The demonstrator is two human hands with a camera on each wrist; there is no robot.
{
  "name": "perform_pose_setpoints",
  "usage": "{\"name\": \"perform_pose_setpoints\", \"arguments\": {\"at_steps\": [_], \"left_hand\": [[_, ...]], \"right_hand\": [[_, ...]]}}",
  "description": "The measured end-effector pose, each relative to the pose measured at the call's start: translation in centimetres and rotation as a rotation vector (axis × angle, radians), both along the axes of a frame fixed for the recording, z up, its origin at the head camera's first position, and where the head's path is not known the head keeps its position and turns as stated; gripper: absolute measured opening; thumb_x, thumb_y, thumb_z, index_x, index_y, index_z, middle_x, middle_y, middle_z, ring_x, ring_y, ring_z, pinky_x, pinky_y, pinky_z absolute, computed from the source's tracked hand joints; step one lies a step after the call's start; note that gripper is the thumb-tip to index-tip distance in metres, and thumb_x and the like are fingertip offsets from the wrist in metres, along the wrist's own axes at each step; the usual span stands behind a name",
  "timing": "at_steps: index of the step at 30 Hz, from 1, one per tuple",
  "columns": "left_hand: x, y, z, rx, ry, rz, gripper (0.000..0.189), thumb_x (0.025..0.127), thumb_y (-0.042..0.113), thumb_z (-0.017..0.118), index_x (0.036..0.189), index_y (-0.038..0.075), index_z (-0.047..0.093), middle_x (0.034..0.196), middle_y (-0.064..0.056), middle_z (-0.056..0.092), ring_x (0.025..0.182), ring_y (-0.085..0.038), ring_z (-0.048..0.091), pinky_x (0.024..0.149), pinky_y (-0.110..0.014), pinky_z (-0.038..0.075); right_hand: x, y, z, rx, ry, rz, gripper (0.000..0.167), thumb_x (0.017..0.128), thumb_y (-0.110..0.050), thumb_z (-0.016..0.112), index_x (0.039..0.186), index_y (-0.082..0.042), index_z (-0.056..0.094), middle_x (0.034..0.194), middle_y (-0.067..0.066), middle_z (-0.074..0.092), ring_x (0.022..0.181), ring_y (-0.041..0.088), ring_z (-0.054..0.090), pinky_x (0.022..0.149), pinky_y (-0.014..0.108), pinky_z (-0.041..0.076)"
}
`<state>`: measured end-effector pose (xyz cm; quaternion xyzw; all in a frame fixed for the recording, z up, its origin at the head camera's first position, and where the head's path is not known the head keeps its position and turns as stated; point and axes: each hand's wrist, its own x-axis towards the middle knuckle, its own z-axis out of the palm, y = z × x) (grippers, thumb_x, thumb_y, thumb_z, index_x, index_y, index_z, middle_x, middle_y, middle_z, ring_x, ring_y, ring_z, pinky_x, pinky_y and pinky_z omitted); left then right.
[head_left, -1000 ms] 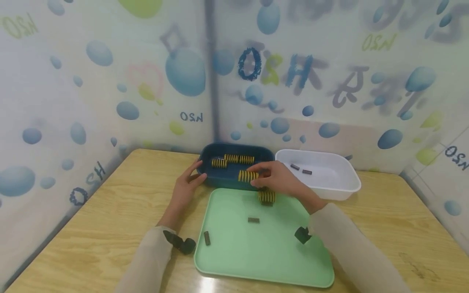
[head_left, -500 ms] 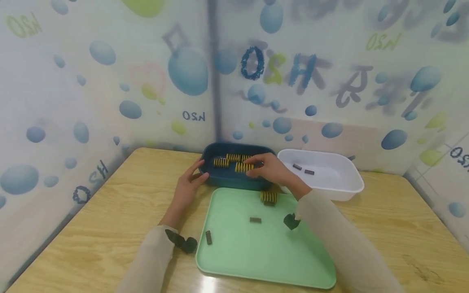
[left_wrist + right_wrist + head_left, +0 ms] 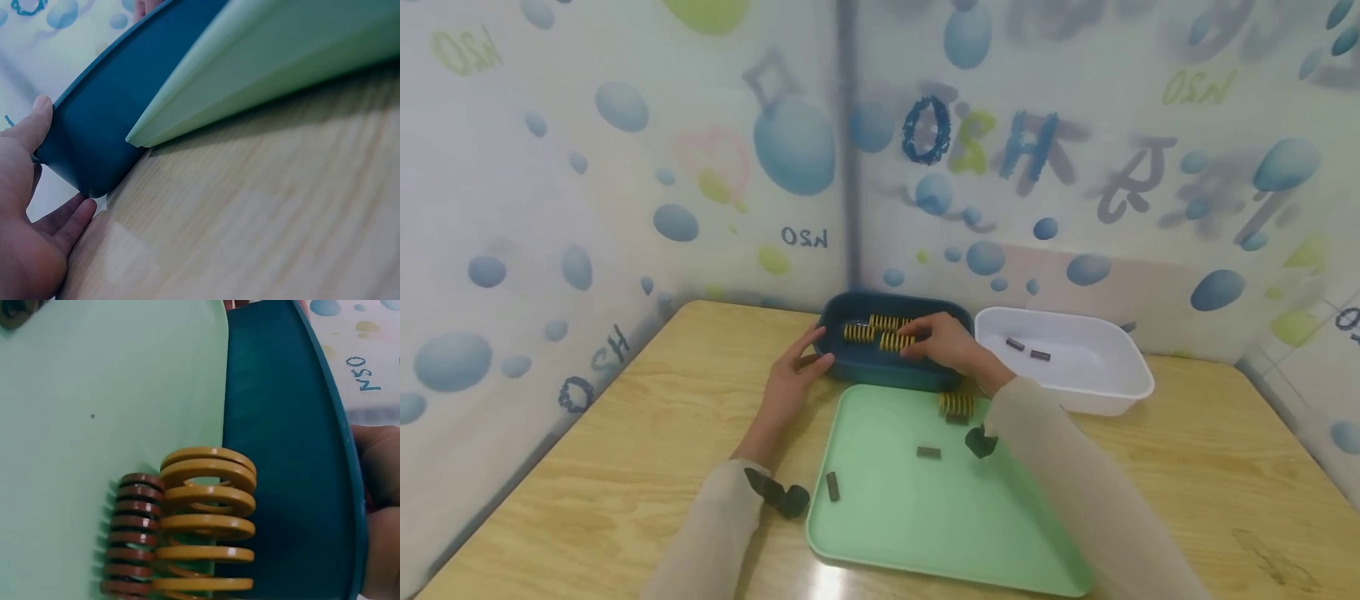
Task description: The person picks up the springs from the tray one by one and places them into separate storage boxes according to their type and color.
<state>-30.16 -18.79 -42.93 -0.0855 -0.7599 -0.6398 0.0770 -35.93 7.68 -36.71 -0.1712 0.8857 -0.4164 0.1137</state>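
Note:
In the head view my left hand (image 3: 790, 379) holds the left end of a dark blue bin (image 3: 887, 377), thumb at the front wall and fingers round the side. My right hand (image 3: 951, 343) reaches over the bin's front rim and pinches the right end of a yellow coil spring (image 3: 896, 342), low in the bin. Another yellow spring (image 3: 858, 333) lies to its left, and more yellow springs (image 3: 889, 322) lie behind, partly hidden by the fingers. In the right wrist view the held spring is hidden by the bin wall.
A green tray (image 3: 940, 517) in front carries a yellow spring (image 3: 206, 519) beside a brown spring (image 3: 132, 534), plus two small brown springs, one central (image 3: 928, 452), one left (image 3: 832, 486). A white bin (image 3: 1097, 367) at right holds two brown springs (image 3: 1040, 356). A wall stands behind.
My right hand has carried the yellow spring back and left, from above the blue bin's front rim down into the bin. The left hand stays on the bin; the head view has shifted slightly.

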Motion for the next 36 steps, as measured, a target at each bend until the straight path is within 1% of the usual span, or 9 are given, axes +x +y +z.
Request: {"name": "perform_pose_setpoints", "arguments": {"at_steps": [3, 6, 11, 14, 16, 19, 24, 29, 36], "left_hand": [[0.6, 0.2, 1.0, 0.006, -0.010, -0.008, 0.053, 0.094, 0.016, 0.063, 0.143, 0.010, 0.044, 0.156, -0.005, 0.025, 0.123, -0.036, 0.048, 0.100, -0.045, 0.041], [1.1, 0.5, 1.9, 0.001, -0.014, -0.013, 0.053, 0.095, 0.013, 0.062, 0.143, 0.005, 0.043, 0.156, -0.007, 0.025, 0.123, -0.038, 0.048, 0.100, -0.045, 0.041], [1.5, 0.5, 2.2, -0.009, -0.018, -0.011, 0.052, 0.095, 0.013, 0.061, 0.143, 0.005, 0.043, 0.155, -0.006, 0.026, 0.123, -0.037, 0.048, 0.100, -0.044, 0.042], [1.4, 0.5, 2.0, -0.002, -0.014, -0.014, 0.053, 0.095, 0.014, 0.062, 0.143, 0.006, 0.043, 0.155, -0.004, 0.026, 0.123, -0.036, 0.047, 0.100, -0.044, 0.042], [1.2, 0.4, 1.7, 0.009, -0.012, -0.019, 0.053, 0.094, 0.014, 0.062, 0.143, 0.006, 0.043, 0.156, -0.004, 0.026, 0.123, -0.036, 0.047, 0.100, -0.045, 0.041], [0.5, 0.2, 0.8, 0.018, -0.007, -0.019, 0.054, 0.094, 0.017, 0.063, 0.144, 0.009, 0.044, 0.156, -0.002, 0.026, 0.123, -0.036, 0.047, 0.100, -0.045, 0.041], [-0.4, -0.1, -0.5, -0.003, 0.017, 0.013, 0.053, 0.093, 0.024, 0.065, 0.143, 0.018, 0.047, 0.155, 0.003, 0.028, 0.122, -0.031, 0.049, 0.099, -0.043, 0.042], [-0.5, -0.1, -0.7, -0.013, 0.026, 0.016, 0.052, 0.093, 0.023, 0.064, 0.142, 0.019, 0.048, 0.155, 0.000, 0.029, 0.121, -0.032, 0.050, 0.098, -0.044, 0.043], [-0.4, 0.0, -0.5, -0.016, 0.002, 0.008, 0.053, 0.093, 0.025, 0.064, 0.143, 0.019, 0.046, 0.155, 0.002, 0.027, 0.123, -0.032, 0.048, 0.099, -0.044, 0.042]], "right_hand": [[-0.6, -0.1, -0.3, 0.012, 0.010, -0.011, 0.038, 0.085, -0.016, 0.074, 0.121, -0.011, 0.066, 0.121, 0.007, 0.063, 0.093, 0.017, 0.065, 0.088, 0.037, 0.050], [-1.1, -0.1, -0.5, 0.017, -0.006, -0.023, 0.038, 0.084, -0.015, 0.074, 0.121, -0.010, 0.066, 0.115, 0.007, 0.066, 0.090, 0.016, 0.066, 0.086, 0.037, 0.050], [-1.8, -0.4, -0.9, 0.014, -0.043, -0.032, 0.037, 0.084, -0.012, 0.074, 0.120, -0.008, 0.066, 0.108, 0.008, 0.068, 0.084, 0.017, 0.068, 0.083, 0.036, 0.052], [-2.2, -0.6, -1.0, 0.020, -0.053, -0.033, 0.036, 0.084, -0.011, 0.074, 0.120, -0.007, 0.066, 0.107, 0.009, 0.068, 0.086, 0.019, 0.068, 0.081, 0.035, 0.053], [-2.4, -0.7, -1.1, 0.047, -0.045, -0.027, 0.036, 0.084, -0.012, 0.074, 0.119, -0.006, 0.067, 0.108, 0.009, 0.068, 0.090, 0.020, 0.067, 0.081, 0.035, 0.053], [-2.7, -0.9, -1.3, 0.079, -0.028, -0.021, 0.036, 0.084, -0.013, 0.074, 0.119, -0.007, 0.067, 0.112, 0.009, 0.067, 0.098, 0.022, 0.064, 0.084, 0.035, 0.052], [-3.0, -1.1, -1.5, 0.122, 0.024, -0.024, 0.036, 0.083, -0.017, 0.076, 0.118, -0.010, 0.069, 0.116, 0.008, 0.066, 0.105, 0.023, 0.061, 0.088, 0.037, 0.049], [-3.1, -1.0, -1.8, 0.157, 0.070, -0.007, 0.036, 0.083, -0.018, 0.076, 0.118, -0.010, 0.068, 0.115, 0.007, 0.067, 0.105, 0.023, 0.061, 0.087, 0.036, 0.050], [-3.1, -0.9, -1.9, 0.107, 0.083, -0.030, 0.034, 0.082, -0.013, 0.076, 0.115, -0.010, 0.070, 0.108, 0.006, 0.069, 0.094, 0.019, 0.065, 0.081, 0.034, 0.052]]}}
